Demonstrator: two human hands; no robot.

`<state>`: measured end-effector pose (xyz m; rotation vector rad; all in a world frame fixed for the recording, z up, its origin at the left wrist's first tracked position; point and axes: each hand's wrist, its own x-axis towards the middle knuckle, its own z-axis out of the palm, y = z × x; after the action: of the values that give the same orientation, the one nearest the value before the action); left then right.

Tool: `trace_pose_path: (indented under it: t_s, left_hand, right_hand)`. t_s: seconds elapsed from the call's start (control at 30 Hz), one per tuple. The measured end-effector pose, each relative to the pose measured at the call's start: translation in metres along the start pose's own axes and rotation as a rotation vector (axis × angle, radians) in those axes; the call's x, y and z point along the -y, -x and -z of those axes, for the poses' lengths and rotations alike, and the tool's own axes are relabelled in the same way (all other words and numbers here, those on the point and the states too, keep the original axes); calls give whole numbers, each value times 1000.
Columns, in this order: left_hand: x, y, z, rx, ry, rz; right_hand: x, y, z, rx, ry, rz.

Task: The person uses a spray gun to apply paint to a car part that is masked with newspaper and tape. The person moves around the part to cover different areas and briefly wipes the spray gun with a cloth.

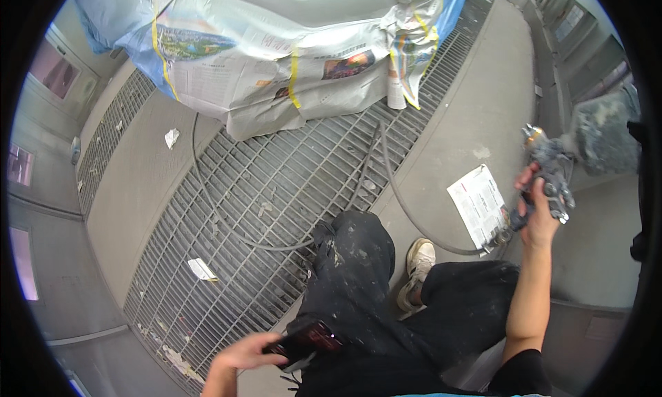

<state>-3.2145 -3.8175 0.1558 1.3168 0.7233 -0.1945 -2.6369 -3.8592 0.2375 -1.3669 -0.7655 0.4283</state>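
Observation:
Low at the left, my left hand (pixel 241 352) is closed on the near end of a dark phone (pixel 309 343), which is held over my lap beside the black trousers. Off to the right, my right hand (pixel 541 221) is wrapped round the handle of a paint-spattered spray gun (pixel 549 156). A cloudy, grey-stained paint cup (pixel 607 135) is joined to the gun on its right side. From the handle's lower end a grey air hose (pixel 448 248) runs down to the floor and loops away to the left. My right fingers are partly hidden by the gun.
Ahead stands a vehicle part masked with newspaper (pixel 262 73), yellow tape and blue film (pixel 114 14). Metal floor grating (pixel 276 169) lies beneath, with paper scraps (pixel 202 269) on it. A printed sheet (pixel 479 204) lies on the floor near my shoe (pixel 419 259). Grey walls rise on both sides.

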Motion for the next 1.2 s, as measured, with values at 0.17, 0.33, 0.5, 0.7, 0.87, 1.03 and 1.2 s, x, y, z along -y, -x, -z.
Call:
trace_pose_path:
  t_s: [0.17, 0.33, 0.5, 0.7, 0.87, 1.03, 1.2]
  left_hand:
    - [7, -83, -62, 285, 473, 62]
    - [-26, -109, -78, 193, 441, -32]
    - [-59, -120, -56, 260, 480, -1]
    - [-70, -128, -46, 281, 490, 50]
    - [-65, -128, -47, 260, 474, 116]
    - [-47, -128, -55, 120, 516, 97]
    - [-31, -132, -53, 174, 585, 7]
  right_hand:
    - [-6, 2, 16, 4, -45, 27]
    - [-3, 5, 27, -22, -67, 32]
    - [2, 6, 27, -68, -101, 23]
    - [6, 6, 17, -116, -101, 1]
    - [10, 5, 4, -149, -108, -32]
    - [15, 8, 1, -107, -122, -72]
    - [16, 10, -1, -56, -80, -56]
